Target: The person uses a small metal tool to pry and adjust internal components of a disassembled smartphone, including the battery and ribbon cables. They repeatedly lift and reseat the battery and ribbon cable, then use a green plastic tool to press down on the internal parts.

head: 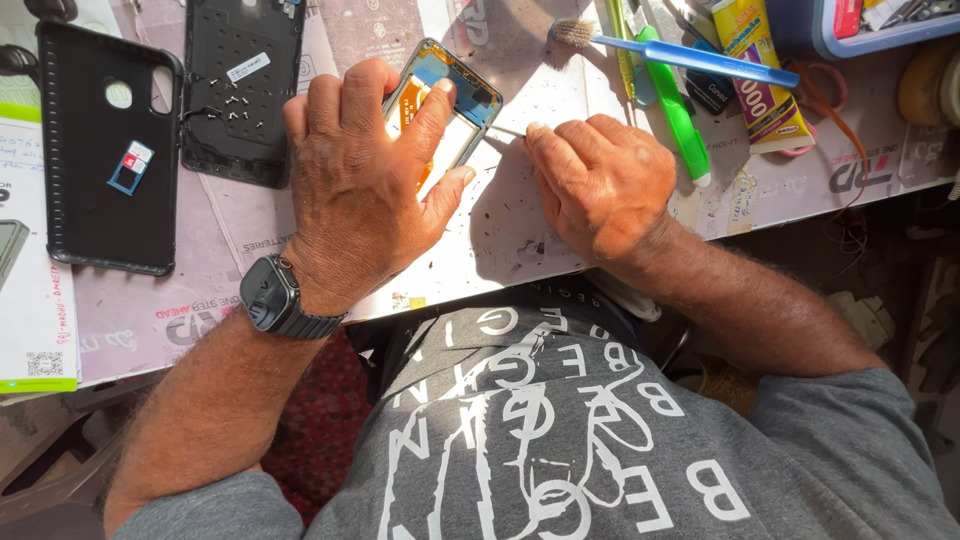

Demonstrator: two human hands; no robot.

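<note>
Head view: left hand (365,175) clamps the opened phone (447,105) flat on the bench (520,220); right hand (600,180), just right of it, pinches a thin tool (507,130) (tip at phone's edge).

yellow glue tube package (762,75) top right on counter (520,225) | white label (247,67) on black back panel (243,90) | green-edged white box (30,250) far left

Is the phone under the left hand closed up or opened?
Opened. The phone under the left hand shows bare internals, and its black back cover lies apart on the table.
</note>
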